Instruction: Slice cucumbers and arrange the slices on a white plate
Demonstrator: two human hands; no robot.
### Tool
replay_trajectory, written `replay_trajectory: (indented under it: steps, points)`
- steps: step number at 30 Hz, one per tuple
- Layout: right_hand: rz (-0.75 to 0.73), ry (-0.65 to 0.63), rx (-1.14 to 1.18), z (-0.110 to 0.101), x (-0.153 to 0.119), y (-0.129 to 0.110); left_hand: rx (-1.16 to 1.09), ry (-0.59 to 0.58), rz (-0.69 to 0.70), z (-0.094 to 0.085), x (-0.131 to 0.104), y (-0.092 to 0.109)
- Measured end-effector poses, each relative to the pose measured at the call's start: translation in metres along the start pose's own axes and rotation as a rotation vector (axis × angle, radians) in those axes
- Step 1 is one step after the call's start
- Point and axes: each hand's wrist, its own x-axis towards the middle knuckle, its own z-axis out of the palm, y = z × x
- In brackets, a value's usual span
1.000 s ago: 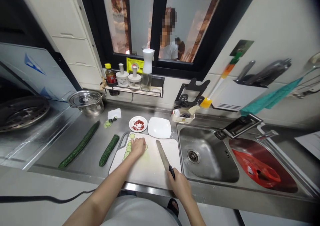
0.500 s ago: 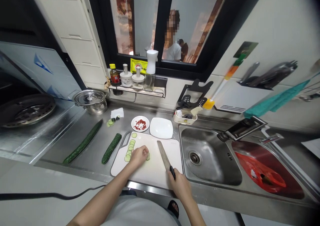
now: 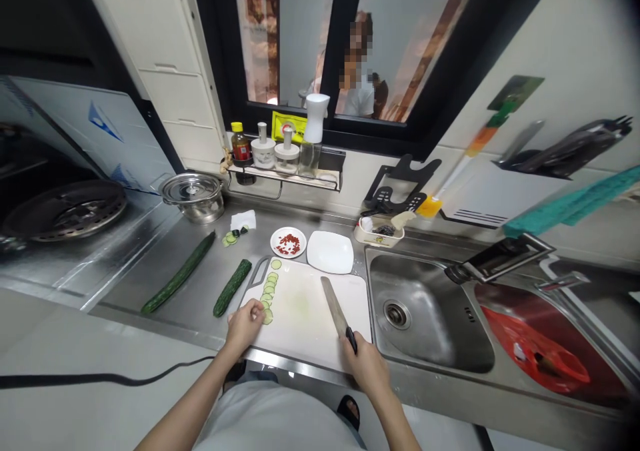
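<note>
My right hand (image 3: pixel 369 364) grips the black handle of a kitchen knife (image 3: pixel 336 308), whose blade lies over the right part of the white cutting board (image 3: pixel 300 343). At the board's lower left, my left hand (image 3: pixel 245 326) has its thumb and fingers pinched on a cucumber slice, largely hidden by the fingertips. Those fingertips are beside the lower end of a row of overlapping cucumber slices (image 3: pixel 269 290). One single slice (image 3: pixel 276 264) lies above the row. Left of the board rest a cut cucumber (image 3: pixel 233 288) and a longer whole cucumber (image 3: pixel 180 274).
Behind the board stand a plate of chopped red pieces (image 3: pixel 289 254) and a white square dish (image 3: pixel 329 252). A steel sink (image 3: pixel 425 334) adjoins on the right, with a red bag (image 3: pixel 535 351) in its second basin. A lidded pot (image 3: pixel 193 198) stands back left.
My left hand has moved left from the board's middle to its lower-left edge. The loose slice beside its fingers is gone from the middle. The knife stays in my right hand.
</note>
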Motion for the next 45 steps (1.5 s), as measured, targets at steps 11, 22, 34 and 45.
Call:
replay_trajectory:
  steps: [11,22,34,45]
  points:
    - [-0.001,-0.007,0.000,-0.001,-0.001,-0.002,0.112,0.041,0.001,0.000,0.012,-0.014]
    - [0.015,-0.019,0.003,-0.002,0.000,-0.002,0.127,0.124,0.047,-0.001,0.015,-0.008]
    - [0.002,0.004,0.071,0.002,0.001,-0.001,0.212,0.166,0.064,-0.002,0.098,0.041]
    - [0.007,0.010,0.053,0.003,0.000,-0.001,0.399,0.061,0.097,0.001,0.130,0.056]
